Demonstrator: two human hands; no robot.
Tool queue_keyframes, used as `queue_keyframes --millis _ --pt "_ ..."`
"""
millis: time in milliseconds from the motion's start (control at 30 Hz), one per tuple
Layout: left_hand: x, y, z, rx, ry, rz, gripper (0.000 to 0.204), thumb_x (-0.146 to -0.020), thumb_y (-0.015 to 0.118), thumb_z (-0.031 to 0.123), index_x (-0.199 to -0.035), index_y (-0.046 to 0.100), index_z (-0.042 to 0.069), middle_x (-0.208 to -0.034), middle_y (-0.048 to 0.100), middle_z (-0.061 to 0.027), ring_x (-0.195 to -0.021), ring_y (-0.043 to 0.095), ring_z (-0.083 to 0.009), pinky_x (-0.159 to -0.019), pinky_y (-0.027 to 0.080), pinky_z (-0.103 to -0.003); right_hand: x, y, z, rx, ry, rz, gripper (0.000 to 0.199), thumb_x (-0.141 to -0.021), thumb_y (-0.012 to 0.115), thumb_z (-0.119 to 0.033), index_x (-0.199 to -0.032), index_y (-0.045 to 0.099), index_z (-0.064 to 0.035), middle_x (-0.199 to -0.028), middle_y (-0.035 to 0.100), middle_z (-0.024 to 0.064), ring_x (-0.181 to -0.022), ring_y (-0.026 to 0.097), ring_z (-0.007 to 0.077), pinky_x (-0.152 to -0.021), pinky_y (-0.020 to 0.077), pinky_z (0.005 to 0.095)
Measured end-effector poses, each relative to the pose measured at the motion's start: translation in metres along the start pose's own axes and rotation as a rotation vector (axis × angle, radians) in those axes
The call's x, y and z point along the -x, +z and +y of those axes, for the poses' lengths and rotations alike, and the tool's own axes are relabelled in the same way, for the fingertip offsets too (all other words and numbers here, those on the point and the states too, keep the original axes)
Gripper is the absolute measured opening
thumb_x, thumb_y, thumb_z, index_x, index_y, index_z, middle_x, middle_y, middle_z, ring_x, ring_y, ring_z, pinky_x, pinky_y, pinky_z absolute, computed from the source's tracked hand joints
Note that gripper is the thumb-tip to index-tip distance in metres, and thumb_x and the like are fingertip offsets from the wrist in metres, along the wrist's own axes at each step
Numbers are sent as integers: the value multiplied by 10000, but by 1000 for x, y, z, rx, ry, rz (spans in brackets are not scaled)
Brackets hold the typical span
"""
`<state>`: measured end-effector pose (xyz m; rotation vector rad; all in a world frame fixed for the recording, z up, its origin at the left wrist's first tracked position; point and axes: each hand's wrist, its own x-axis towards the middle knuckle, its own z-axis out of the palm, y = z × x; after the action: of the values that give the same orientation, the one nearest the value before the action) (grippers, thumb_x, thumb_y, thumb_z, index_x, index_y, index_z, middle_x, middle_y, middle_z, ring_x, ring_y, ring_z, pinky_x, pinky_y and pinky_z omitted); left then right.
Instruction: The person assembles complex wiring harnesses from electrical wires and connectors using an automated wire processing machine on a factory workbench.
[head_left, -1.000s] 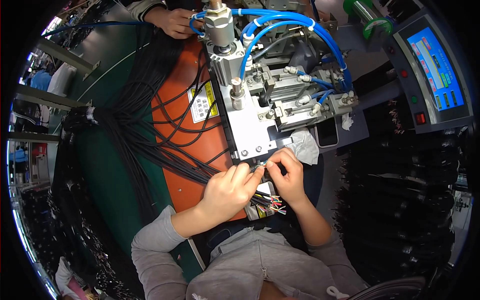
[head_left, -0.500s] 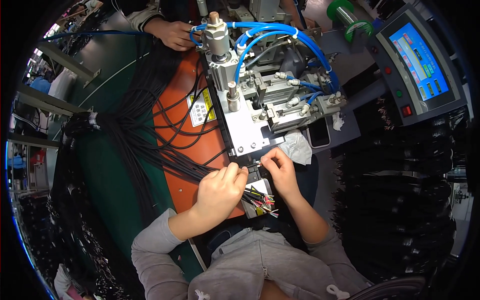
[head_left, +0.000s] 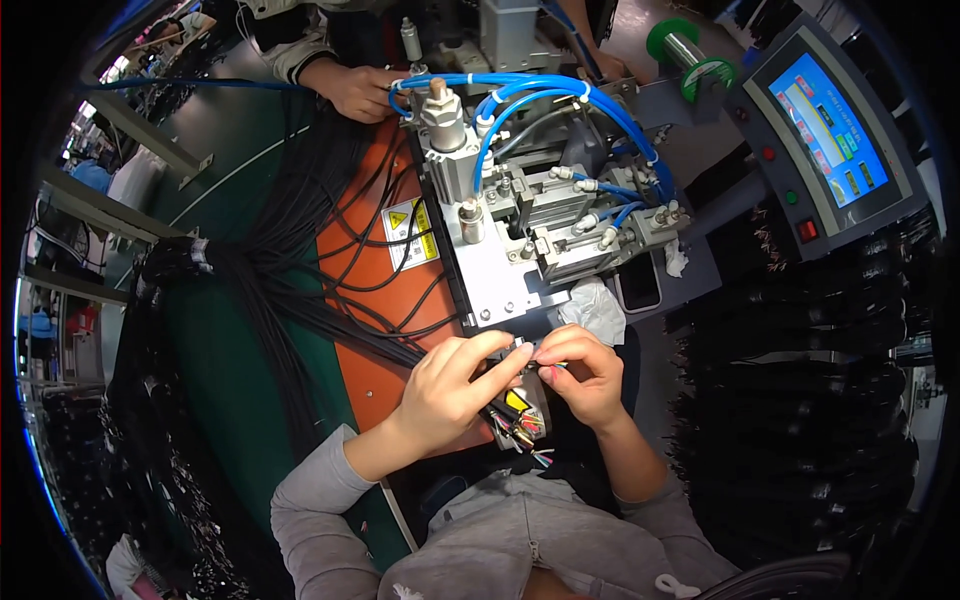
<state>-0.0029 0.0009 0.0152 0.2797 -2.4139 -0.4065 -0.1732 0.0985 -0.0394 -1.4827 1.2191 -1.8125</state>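
My left hand and my right hand meet just in front of the metal machine, fingertips almost touching. Between them is the end of a black cable with thin coloured wires, partly hidden by the fingers. The left thumb and index finger pinch the cable, while the right fingertips close on its wires. Just below my hands lie several more cable ends, stripped to red, white, yellow and blue-green wires. Their black cables run off to the left under my left hand.
Blue air tubes arch over the machine. Another person's hand touches its far left side. A touchscreen panel, a green wire spool, a phone and crumpled tissue are at the right. Hanging black cables crowd the right side.
Both hands have drawn back from the machine's front edge toward me and come together at the cable end. The whole view has shifted slightly.
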Motion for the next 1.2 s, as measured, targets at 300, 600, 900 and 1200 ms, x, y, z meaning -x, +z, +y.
queue_keyframes --millis 300,600,900,1200 --pt "8 11 -6 121 -71 42 154 -787 694 111 -878 618 13 -730 579 -72 -618 586 -233 -517 466 -326 -12 26 -13 525 -281 237 272 -679 788 9 -913 650 -3 -897 657 116 -782 633 264 -676 510 326" --pt "7 12 -5 95 -67 54 142 -788 696 132 -824 601 33 -697 526 -55 -607 564 -218 -496 450 -323 -6 31 -11 458 -203 208 107 -796 728 -50 -872 670 -2 -868 659 96 -776 616 210 -693 489 296" --pt "4 12 -6 93 -79 14 165 -780 701 140 -783 572 38 -689 485 -63 -595 545 -220 -479 439 -332 -7 31 -12 -17 134 247 103 -759 728 36 -840 668 22 -849 645 99 -784 614 158 -696 483 254" --pt "8 14 -4 139 -99 -20 172 -775 692 124 -762 539 46 -703 483 -73 -611 552 -230 -500 443 -337 -4 31 -10 233 0 260 167 -692 751 69 -821 668 6 -796 649 95 -724 608 179 -651 479 273"
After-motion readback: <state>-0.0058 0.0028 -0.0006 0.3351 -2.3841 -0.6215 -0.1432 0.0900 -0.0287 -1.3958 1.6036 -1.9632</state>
